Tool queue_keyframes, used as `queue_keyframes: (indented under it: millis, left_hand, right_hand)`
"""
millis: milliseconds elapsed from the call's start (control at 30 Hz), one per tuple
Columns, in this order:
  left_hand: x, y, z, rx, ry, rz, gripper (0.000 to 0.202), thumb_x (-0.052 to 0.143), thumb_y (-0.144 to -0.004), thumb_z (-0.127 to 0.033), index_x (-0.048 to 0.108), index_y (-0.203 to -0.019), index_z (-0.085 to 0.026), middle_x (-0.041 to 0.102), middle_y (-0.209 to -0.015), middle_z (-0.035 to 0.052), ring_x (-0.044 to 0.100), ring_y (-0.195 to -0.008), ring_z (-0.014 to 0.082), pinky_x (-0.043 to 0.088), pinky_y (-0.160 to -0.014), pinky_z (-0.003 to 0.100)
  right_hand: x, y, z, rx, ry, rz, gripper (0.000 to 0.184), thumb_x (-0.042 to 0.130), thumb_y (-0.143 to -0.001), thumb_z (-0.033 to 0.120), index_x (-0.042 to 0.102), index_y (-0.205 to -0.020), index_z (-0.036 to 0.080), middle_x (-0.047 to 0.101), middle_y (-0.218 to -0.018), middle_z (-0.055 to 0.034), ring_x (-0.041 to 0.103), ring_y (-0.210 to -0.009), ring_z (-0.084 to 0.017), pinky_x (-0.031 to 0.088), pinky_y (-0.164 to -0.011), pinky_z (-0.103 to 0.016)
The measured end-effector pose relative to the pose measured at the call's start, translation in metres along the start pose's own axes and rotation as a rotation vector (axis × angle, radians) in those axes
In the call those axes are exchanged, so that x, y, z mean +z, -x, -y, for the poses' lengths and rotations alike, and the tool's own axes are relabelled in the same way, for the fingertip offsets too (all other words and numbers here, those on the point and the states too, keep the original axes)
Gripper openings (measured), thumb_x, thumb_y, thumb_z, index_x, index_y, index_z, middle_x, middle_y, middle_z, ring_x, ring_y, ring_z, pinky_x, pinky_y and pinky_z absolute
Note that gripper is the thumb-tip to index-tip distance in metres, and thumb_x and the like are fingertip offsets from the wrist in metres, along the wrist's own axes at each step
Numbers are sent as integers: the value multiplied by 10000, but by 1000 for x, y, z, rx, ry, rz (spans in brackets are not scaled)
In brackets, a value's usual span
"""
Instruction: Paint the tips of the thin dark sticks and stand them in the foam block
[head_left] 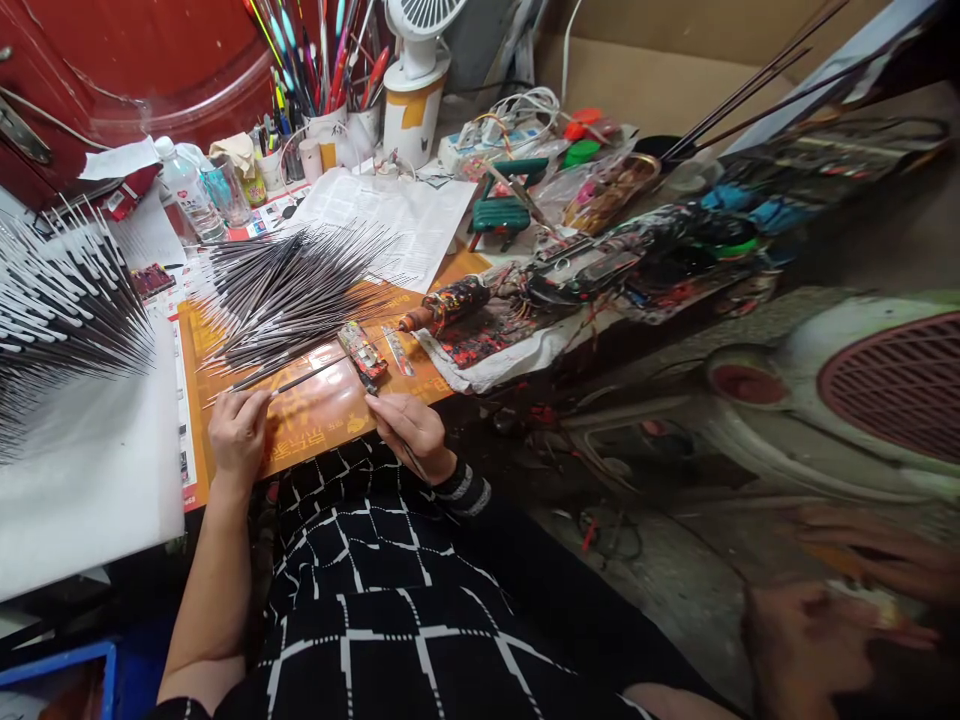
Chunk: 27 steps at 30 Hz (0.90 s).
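Observation:
My left hand [238, 437] is shut on a long thin dark stick [300, 370], which lies across an orange printed mat [315, 425]. My right hand [411, 433] pinches a slender dark handle [414, 460], with its tip hidden by my fingers. Just beyond that hand lie a paint-crusted small box [362, 352] and a narrow speckled strip [397, 350]. A heap of similar thin sticks [292, 290] fans out on the mat. Further left, many black-and-white spikes [67, 300] stand in a white foam block [90, 480].
A paint-spattered bottle [446, 305] and stained cloth [495, 340] lie right of the mat. Behind are newspaper [382, 225], a green tool [501, 215], and brush-filled cups [326, 130]. Another person's blurred hands [847, 590] show at lower right, near a round fan [885, 390].

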<state>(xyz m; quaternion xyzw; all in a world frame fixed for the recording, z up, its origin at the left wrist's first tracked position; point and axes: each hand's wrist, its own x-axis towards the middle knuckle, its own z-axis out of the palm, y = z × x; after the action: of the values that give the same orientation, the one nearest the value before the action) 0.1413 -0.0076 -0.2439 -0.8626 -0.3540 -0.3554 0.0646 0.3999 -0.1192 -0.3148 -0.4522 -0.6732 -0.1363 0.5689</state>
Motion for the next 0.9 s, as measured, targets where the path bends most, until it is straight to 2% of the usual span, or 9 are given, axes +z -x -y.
queue_keyframes:
  millis: [167, 433, 767, 900]
  left_hand:
    - [0, 0, -1, -28, 0, 13, 198, 575, -987, -300, 758, -1014, -231, 734, -915, 63, 588, -851, 201, 458, -815, 341]
    - [-1, -1, -2, -72, 29, 39, 210, 568, -990, -324, 760, -1003, -240, 731, -921, 70, 594, -841, 203, 459, -814, 360]
    - [-2, -2, -3, -15, 20, 18, 182, 572, -990, -289, 743, -991, -226, 724, -899, 58, 576, -836, 196, 431, -814, 330]
    - [-2, -2, -3, -38, 32, 31, 187, 570, -990, -298, 744, -997, -230, 723, -905, 63, 579, -840, 198, 436, -821, 338]
  right_hand:
    - [0, 1, 1, 8, -14, -8, 585, 607, -928, 63, 507, -1485, 212, 748, -1099, -115, 730, -1013, -211, 627, -911, -354]
    - [1, -1, 2, 8, 46, 2, 583, 601, -933, 76, 494, -1488, 220, 751, -1072, -101, 734, -970, -198, 635, -861, -336]
    - [0, -2, 4, 49, 9, 13, 553, 567, -944, 68, 502, -1481, 185, 741, -1104, -139, 728, -1016, -219, 632, -894, -369]
    - [-1, -2, 5, 79, 28, 37, 496, 540, -964, 95, 524, -1453, 177, 744, -1118, -142, 733, -1018, -215, 632, -894, -361]
